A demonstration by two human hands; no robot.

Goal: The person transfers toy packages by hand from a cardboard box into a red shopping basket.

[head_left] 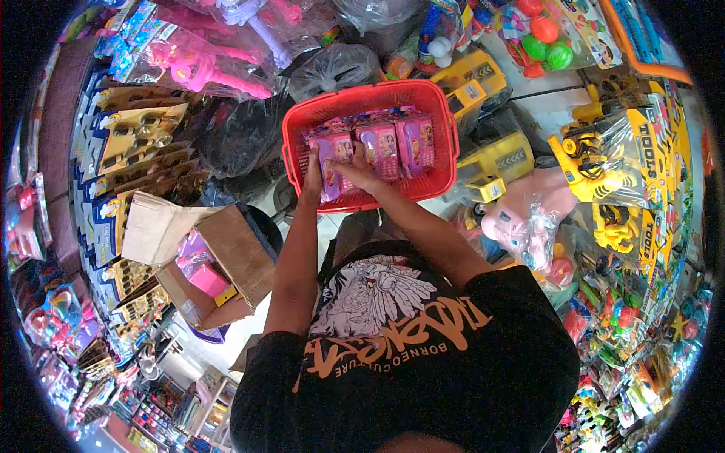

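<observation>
A red plastic basket (370,90) stands in front of me with pink and purple toy packages in a row. The leftmost package (330,183) is between my hands. My left hand (310,178) holds its left side, with the fingers pointing away from me. My right hand (358,173) grips its right side, the thumb stretched over its front and the fingers partly hidden between packages. Beside it sit a middle package (387,143) and a right one (424,147).
An open cardboard box (253,260) with pink packages stands at the lower left. Yellow toy vehicles (495,162), a wrapped pink toy (521,215) and yellow tool sets (646,155) are on the right. Bagged pink dolls (204,68) and sunglasses cards (140,140) are on the left.
</observation>
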